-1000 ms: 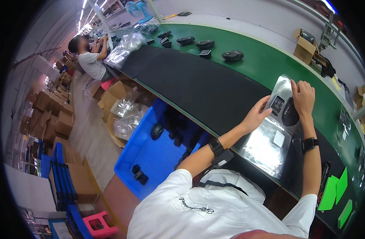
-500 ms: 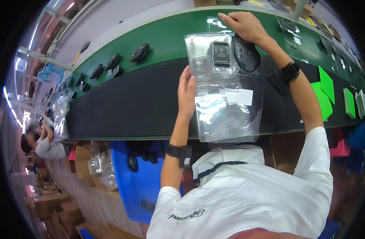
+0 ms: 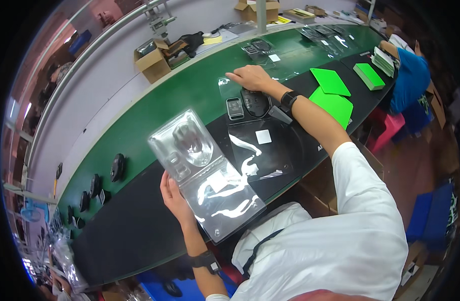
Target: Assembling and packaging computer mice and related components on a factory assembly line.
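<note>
My left hand (image 3: pixel 176 201) is closed on the left edge of a clear plastic clamshell pack (image 3: pixel 202 178), unfolded and tilted, with an empty mouse-shaped hollow. To its right a second opened clamshell pack (image 3: pixel 250 155) lies on the black mat. Set in its upper half are a black computer mouse (image 3: pixel 256 104), underside up, and a small dark rectangular device (image 3: pixel 234 108). My right hand (image 3: pixel 255 80) is curled over the upper edge of this filled pack, just above the mouse. Most of its fingertips are hidden. A white label sits on the pack's lower half.
Several black mice (image 3: pixel 118 167) stand in a row on the green bench (image 3: pixel 134 115) at left. Bright green cards (image 3: pixel 331 103) and a green stack (image 3: pixel 369 76) lie at right. More filled packs (image 3: pixel 323 35) are at the far right. An open carton (image 3: pixel 154 66) stands behind.
My left hand has drawn the empty clamshell pack left and toward me, off the filled one, tilting it. The view has swung right. My right hand stays at the filled pack's upper edge.
</note>
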`<state>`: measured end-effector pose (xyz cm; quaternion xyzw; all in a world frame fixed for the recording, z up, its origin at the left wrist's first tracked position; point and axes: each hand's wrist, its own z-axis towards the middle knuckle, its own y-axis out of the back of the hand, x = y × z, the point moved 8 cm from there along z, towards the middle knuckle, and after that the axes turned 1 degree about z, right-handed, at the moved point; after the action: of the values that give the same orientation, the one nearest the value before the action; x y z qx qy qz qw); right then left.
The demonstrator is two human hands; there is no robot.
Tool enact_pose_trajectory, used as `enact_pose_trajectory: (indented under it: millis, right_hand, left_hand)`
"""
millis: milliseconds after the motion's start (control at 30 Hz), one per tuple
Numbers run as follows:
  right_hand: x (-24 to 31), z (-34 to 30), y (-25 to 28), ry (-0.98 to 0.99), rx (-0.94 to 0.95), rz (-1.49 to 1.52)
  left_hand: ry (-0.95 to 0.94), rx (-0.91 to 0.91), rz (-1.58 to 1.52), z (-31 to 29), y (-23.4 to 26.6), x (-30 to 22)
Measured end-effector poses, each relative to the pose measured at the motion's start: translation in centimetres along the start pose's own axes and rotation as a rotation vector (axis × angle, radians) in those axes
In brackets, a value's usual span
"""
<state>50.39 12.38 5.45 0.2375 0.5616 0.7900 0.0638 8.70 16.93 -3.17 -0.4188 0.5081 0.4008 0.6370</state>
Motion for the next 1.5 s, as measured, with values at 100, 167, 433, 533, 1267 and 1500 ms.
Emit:
enact_pose_trajectory:
  millis: [100, 167, 433, 533, 1267, 1500]
  right_hand:
    - [-1.4, -0.8, 0.9, -0.018, -0.037, -0.041]
    - [1.0, -2.0, 2.0, 0.160, -0.248, -0.161]
    - [9.0, -17.2, 0.8, 0.243, 0.110, -0.219]
    - [6.7, -18.5, -1.7, 0.188, 0.209, -0.234]
    - [3.3, 0.0, -2.5, 0.184, -0.267, -0.131]
    - [11.6, -11.3, 3.9, 0.413, -0.152, 0.262]
  left_hand:
    - [0.034, 0.037, -0.028, -0.2, -1.4, -0.4]
    - [0.050, 0.033, -0.047, -0.3, -1.3, -0.5]
    - [0.083, -0.038, 0.058, -0.4, -0.3, -1.0]
    - [0.070, -0.013, -0.052, 0.0, -1.1, 0.1]
    - [-0.390, -0.423, 1.121, 16.6, 13.3, -3.5]
    - [-0.059, -0.328, 1.073, 19.2, 14.0, -1.7]
